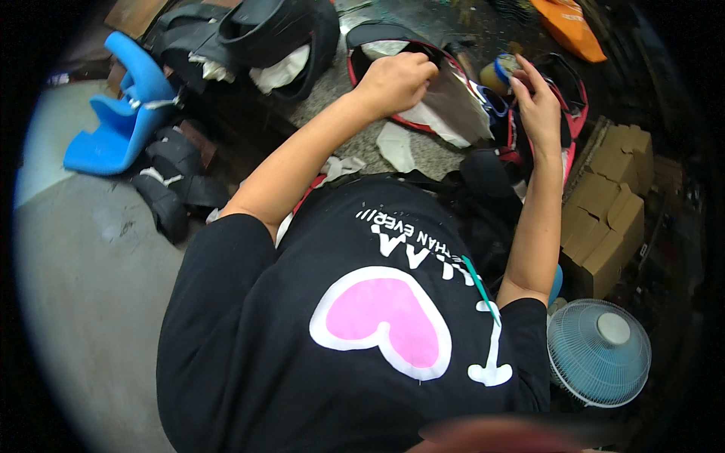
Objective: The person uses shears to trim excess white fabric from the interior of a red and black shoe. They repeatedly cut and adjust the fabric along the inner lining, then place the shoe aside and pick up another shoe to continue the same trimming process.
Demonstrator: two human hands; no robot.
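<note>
My left hand (398,81) is closed, its fingers curled over a black piece with red trim and a pale lining (449,109). The fingertips are hidden behind the hand. At the right my right hand (538,106) has its thumb and forefinger stretched apart beside a small yellowish jar with a blue rim (495,74). Blue loops like scissor handles (492,101) lie between the hands. Another black piece with red edging (575,94) lies just beyond my right hand.
Black curved pieces (264,34) are heaped on the left of the speckled worktop (362,140), near a pale scrap (396,147). A blue moulded piece (124,113) stands farther left. Cardboard boxes (604,219) and a fan (600,351) are at my right. An orange item (570,29) lies far right.
</note>
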